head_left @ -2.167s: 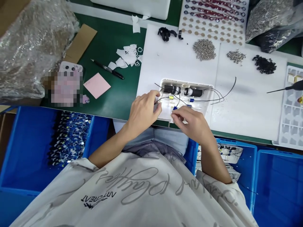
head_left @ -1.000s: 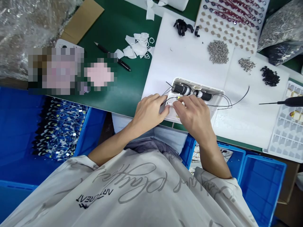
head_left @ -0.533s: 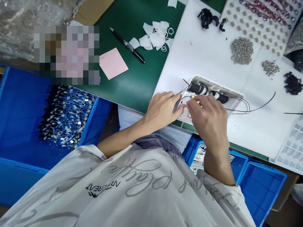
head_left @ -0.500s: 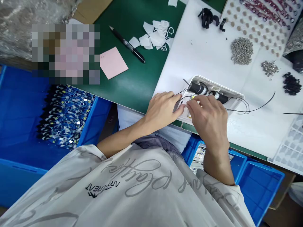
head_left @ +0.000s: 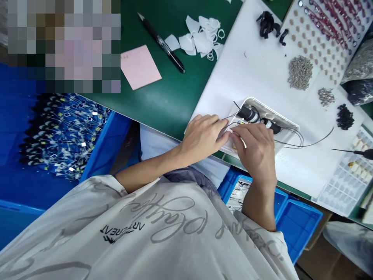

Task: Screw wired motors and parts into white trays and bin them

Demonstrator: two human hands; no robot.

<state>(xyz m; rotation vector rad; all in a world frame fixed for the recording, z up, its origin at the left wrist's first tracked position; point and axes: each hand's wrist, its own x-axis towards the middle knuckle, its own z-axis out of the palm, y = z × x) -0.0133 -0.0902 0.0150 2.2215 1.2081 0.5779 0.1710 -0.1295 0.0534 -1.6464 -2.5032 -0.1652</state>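
Observation:
A white plastic housing [head_left: 284,122] lies open on the white work surface in front of me. Inside it are a black cylinder [head_left: 247,113] with a pale band and a second black cylinder [head_left: 272,125], with thin black wires [head_left: 302,140] trailing out to the right. My left hand [head_left: 204,136] is at the housing's left end, its fingers bent and its thumb towards the right hand. Thin wires run by its fingertips. My right hand [head_left: 255,146] pinches over the near part of the housing. What lies between the fingertips of either hand is hidden.
Beyond the housing lie metal screws [head_left: 300,72], small black parts [head_left: 345,116] and black clips [head_left: 266,24]. A screwdriver [head_left: 367,154] is at the right. A pen [head_left: 163,44], pink notepad [head_left: 141,68] and white pieces [head_left: 201,41] lie left. Blue bins [head_left: 300,225] stand below the table edge.
The view has shifted, bringing more of the screwdriver and the compartment tray into sight at right. Both hands stay at the housing; the right hand's fingers have shifted slightly down.

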